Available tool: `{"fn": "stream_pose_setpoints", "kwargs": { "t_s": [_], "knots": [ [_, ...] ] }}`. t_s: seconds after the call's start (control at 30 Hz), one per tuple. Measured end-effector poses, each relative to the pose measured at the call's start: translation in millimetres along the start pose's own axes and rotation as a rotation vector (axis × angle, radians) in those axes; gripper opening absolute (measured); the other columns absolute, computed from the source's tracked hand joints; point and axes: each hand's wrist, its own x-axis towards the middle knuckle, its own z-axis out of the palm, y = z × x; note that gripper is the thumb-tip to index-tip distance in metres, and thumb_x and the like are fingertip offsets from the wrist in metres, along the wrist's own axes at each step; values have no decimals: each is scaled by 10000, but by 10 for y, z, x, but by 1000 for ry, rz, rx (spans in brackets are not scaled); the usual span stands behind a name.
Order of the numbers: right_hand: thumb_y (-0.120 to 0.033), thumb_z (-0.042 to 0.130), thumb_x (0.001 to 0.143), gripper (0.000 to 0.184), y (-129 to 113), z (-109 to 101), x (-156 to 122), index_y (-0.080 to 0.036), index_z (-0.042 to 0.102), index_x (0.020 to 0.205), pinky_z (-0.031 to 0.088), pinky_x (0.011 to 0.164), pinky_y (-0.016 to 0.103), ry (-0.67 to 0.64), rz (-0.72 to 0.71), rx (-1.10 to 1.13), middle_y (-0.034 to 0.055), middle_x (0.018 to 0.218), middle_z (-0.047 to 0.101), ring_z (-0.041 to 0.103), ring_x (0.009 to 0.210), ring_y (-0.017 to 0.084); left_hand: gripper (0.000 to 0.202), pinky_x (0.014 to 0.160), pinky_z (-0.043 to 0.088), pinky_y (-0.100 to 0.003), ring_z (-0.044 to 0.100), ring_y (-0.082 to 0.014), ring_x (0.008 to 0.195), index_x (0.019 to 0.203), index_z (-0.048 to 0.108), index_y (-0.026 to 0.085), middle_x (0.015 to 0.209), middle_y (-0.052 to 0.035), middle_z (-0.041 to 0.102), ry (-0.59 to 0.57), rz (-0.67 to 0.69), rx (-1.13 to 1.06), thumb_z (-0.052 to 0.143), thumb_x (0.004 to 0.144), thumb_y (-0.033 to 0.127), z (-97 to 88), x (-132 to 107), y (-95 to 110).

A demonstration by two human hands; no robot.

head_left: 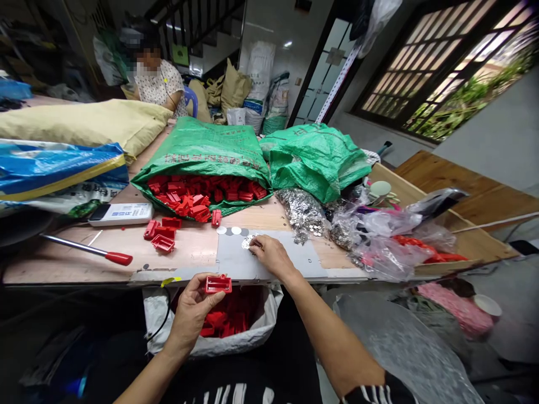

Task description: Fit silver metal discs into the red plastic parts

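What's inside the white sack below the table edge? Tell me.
Inside the white sack, red plastic parts show. The left hand covers some of the opening; anything deeper is hidden.

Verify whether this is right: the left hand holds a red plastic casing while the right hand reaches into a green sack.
Wrong about the right hand: the head view shows it at the small metal pieces on the grey sheet. The left hand does hold a red plastic casing.

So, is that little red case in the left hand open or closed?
Open: the red case shows a rim around a hollow on the side facing the camera. I cannot tell about its hidden far side.
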Motion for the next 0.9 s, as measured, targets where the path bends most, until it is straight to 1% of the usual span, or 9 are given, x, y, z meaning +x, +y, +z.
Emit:
{"fn": "stream_pose_setpoints", "kwargs": {
  "t_s": [0.17,0.27,0.37,0.53,0.67,0.8,0.9],
  "knots": [
    [-236,544,863,132,-88,96,181,-226,651,940,380,763,250,-79,-10,-175,40,984,641,580,915,167,365,808,522,-233,671,-135,823,949,602,167,904,-17,723,7,-6,15,788,651,264,-4,-12,10],
    [-231,553,849,118,-116,127,261,-226,653,912,374,725,258,-111,3,-210,42,971,641,582,891,177,371,811,515,-219,668,-124,824,960,598,174,905,-8,724,6,-15,16,788,654,264,-11,-14,7],
    [-226,553,841,107,-118,132,286,-223,649,889,363,700,260,-129,13,-220,41,950,642,580,871,180,366,810,511,-211,667,-120,828,957,600,177,908,-6,725,7,-20,13,789,654,263,-16,-12,9],
    [-247,553,847,107,-110,112,228,-230,630,920,350,699,257,-130,10,-220,33,961,629,572,885,175,361,780,522,-228,670,-132,799,934,616,168,877,-15,727,27,-27,1,798,636,260,10,-11,37],
    [-238,579,826,70,-109,94,210,-231,626,878,340,682,254,-142,4,-202,24,947,625,570,866,169,355,760,522,-222,669,-128,783,928,618,169,863,-13,728,25,-35,-8,798,637,266,48,-20,64],
    [-216,593,806,39,-109,90,228,-217,610,841,339,673,251,-140,2,-172,26,916,626,567,843,167,357,770,521,-217,669,-126,787,923,617,168,866,-13,729,21,-31,3,800,633,268,53,-23,74],
    [-215,580,816,60,-93,90,224,-220,588,876,352,687,246,-127,-5,-137,15,898,641,571,841,162,359,769,526,-221,671,-129,786,929,609,172,869,-11,726,29,-24,9,793,640,279,38,-20,65]
  ]
}}
